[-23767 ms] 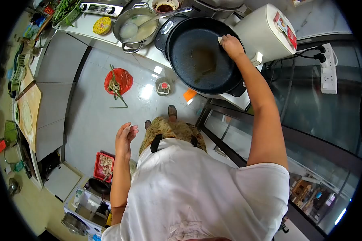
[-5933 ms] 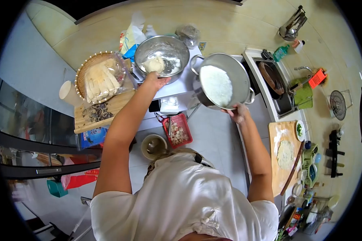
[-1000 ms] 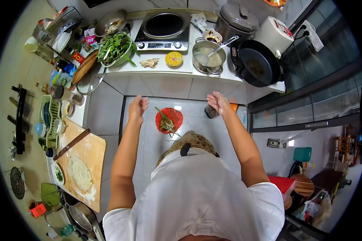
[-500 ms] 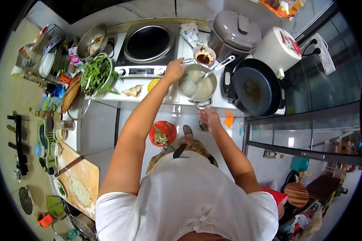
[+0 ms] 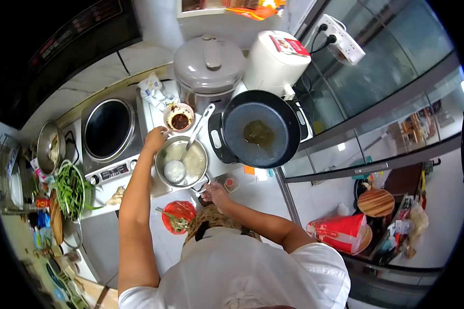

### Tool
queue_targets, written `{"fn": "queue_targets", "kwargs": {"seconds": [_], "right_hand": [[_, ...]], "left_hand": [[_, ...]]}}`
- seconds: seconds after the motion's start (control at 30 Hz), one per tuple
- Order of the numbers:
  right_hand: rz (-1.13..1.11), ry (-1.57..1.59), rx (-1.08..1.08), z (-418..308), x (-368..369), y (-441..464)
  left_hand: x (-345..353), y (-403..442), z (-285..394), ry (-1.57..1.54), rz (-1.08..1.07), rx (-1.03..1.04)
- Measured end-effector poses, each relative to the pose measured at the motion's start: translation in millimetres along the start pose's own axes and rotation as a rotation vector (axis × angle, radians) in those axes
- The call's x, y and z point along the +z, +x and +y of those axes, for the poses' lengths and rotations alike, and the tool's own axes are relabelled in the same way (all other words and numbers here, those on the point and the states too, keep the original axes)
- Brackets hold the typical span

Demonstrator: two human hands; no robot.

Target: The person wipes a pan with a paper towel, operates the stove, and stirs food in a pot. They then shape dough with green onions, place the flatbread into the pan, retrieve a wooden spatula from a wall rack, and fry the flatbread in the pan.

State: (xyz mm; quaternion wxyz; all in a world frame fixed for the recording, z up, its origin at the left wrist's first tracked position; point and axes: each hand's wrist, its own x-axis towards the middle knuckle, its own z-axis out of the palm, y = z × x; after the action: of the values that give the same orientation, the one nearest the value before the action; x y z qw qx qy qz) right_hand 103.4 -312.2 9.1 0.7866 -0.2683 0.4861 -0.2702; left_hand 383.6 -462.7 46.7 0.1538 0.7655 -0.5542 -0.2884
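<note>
A stainless steel pot of cloudy pale liquid stands at the counter's front edge, its two loop handles at far and near sides. A ladle rests in it, bowl in the liquid, handle leaning over the rim toward the black pan. My left hand is closed around the far handle. At the near handle my right hand has its fingers curled against the loop, partly hiding it. Just beyond the pot sits a small bowl of dark sauce.
Left of the pot is an induction cooker, then a colander of leafy greens. A grey pressure cooker and a white appliance stand behind. Some oil lies in the pan. A red bag is on the floor.
The view has swung to the right. My right hand has come up to the near handle and closed on it. My left hand stays at the far handle.
</note>
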Motion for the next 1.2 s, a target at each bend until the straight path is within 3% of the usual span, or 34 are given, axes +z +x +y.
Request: {"fn": "queue_targets", "kwargs": {"seconds": [0.27,0.37,0.4,0.47,0.73,0.77,0.87,1.2], "right_hand": [[0.101,-0.092,-0.165,-37.2,28.9,-42.2],[0.041,-0.147,-0.177,-68.5,41.7,-41.6],[0.119,-0.208,-0.095,-85.1,54.4,-42.3],[0.08,-0.231,-0.242,-107.6,79.8,-41.5],[-0.297,-0.32,-0.359,-162.9,171.1,65.9],[-0.214,-0.3,-0.376,-163.6,189.5,81.3],[-0.328,-0.375,-0.376,-172.8,225.3,138.1],[-0.275,-0.445,-0.281,-173.5,310.2,248.0]], "left_hand": [[-39.4,-34.4,-2.2,-0.096,0.214,0.168],[-64.6,-39.2,-17.1,-0.338,0.272,0.099],[-79.7,-44.6,-20.4,-0.347,0.28,0.104],[-104.7,-55.0,-25.6,-0.551,0.284,-0.062],[-200.5,-81.4,-79.8,-0.976,0.51,-0.23],[-208.6,-81.6,-88.5,-0.983,0.524,-0.247],[-223.6,-70.1,-121.4,-1.071,0.643,-0.294],[-226.1,-28.2,-204.1,-1.146,0.844,-0.3]]}}
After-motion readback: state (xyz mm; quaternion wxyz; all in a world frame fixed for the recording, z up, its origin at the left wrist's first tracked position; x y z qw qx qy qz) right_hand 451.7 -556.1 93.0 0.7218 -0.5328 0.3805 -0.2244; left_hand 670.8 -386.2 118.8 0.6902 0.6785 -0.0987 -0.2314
